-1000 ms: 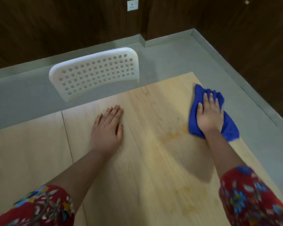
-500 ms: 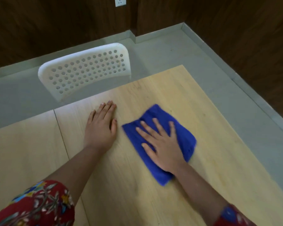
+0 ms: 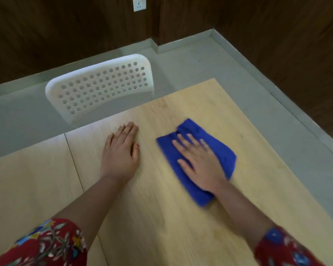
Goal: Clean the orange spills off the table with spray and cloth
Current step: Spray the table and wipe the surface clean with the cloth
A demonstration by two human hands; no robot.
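A blue cloth (image 3: 222, 148) lies flat on the light wooden table (image 3: 161, 217), right of centre. My right hand (image 3: 198, 162) presses down on it with spread, straight fingers. My left hand (image 3: 121, 152) rests palm-down on the bare wood to the left of the cloth, a short gap between them. A faint orange tint shows on the wood near the front (image 3: 217, 232). No spray bottle is in view.
A white perforated chair back (image 3: 100, 86) stands against the table's far edge. A seam (image 3: 75, 162) splits the tabletop left of my left hand. Grey floor runs past the right edge, with dark wood-panelled walls and a wall socket (image 3: 139, 4) behind.
My right hand swept the cloth from the table's right edge to the middle over the orange smear, then shifted slightly right. My left hand stayed put.
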